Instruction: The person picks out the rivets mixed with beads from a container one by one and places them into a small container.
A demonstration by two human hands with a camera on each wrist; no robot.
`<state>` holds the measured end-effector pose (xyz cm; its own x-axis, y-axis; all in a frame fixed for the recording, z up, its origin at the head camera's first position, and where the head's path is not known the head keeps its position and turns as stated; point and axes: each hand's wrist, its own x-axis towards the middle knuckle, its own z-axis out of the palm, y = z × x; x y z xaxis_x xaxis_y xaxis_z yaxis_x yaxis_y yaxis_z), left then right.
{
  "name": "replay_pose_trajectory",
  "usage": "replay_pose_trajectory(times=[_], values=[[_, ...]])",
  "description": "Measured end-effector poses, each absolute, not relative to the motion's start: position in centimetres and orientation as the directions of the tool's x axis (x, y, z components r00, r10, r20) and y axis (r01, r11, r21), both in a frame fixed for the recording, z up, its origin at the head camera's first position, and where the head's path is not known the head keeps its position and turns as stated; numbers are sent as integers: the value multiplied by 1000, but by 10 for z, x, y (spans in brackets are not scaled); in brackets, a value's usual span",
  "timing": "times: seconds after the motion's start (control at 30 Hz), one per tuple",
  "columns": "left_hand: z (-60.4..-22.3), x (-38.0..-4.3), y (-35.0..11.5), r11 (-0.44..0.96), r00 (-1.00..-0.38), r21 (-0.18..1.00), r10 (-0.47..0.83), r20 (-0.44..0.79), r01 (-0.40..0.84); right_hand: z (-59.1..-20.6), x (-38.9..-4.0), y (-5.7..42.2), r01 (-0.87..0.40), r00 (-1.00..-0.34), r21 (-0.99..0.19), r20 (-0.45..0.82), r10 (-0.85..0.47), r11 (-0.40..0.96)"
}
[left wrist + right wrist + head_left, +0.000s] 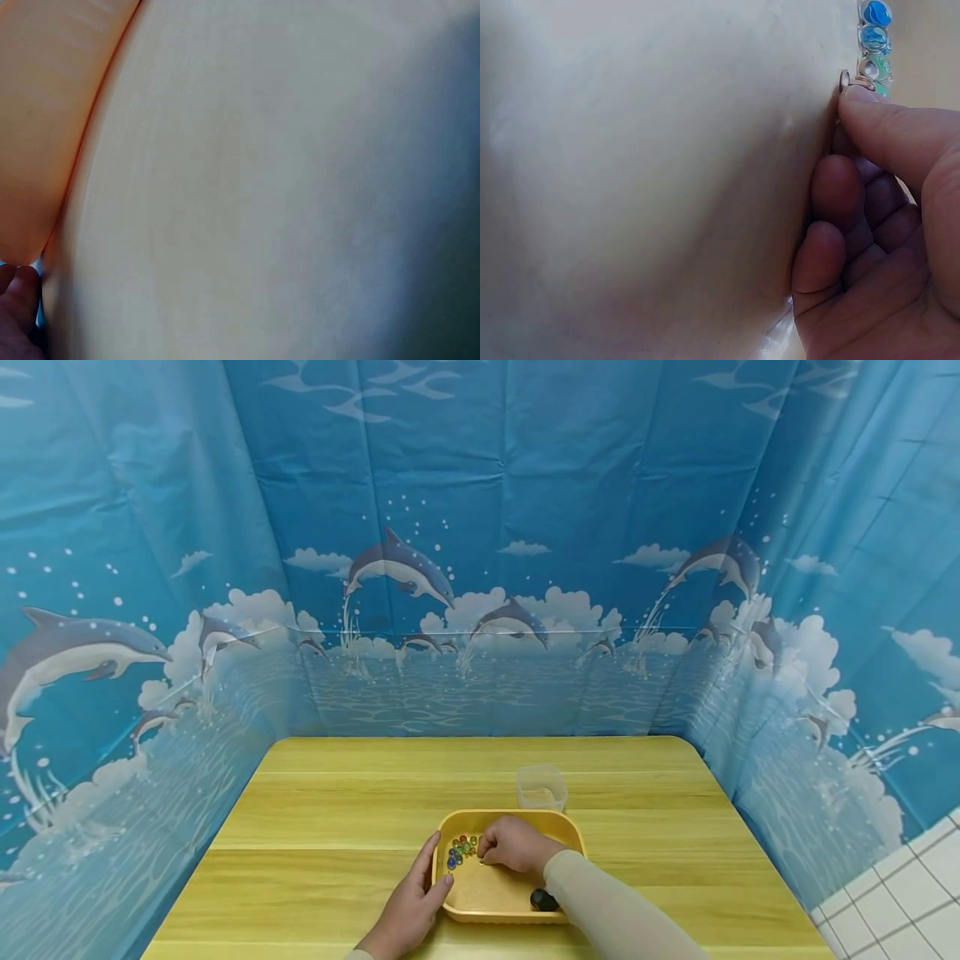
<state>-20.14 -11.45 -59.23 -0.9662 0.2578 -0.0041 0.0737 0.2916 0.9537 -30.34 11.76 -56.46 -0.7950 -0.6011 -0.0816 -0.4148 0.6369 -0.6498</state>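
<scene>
Yellow tray (495, 890) stretches sideways, left hand (412, 897) touching it straight-fingered, right hand (517, 844) curled, grip contents unclear.

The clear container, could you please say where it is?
In the head view, the clear container is on the table, right of centre behind the yellow tray.

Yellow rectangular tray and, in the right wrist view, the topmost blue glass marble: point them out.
Yellow rectangular tray (491, 891), head view: bare part of its floor.
Topmost blue glass marble (877, 13), right wrist view: middle of its visible face.
</scene>
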Motion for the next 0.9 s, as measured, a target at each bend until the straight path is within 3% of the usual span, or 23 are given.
replay_pose_trajectory(times=[0.9], values=[[-591, -201, -114, 317, -970, 945, 242, 1, 80, -560, -306, 121, -349, -797, -708, -120, -591, 614]])
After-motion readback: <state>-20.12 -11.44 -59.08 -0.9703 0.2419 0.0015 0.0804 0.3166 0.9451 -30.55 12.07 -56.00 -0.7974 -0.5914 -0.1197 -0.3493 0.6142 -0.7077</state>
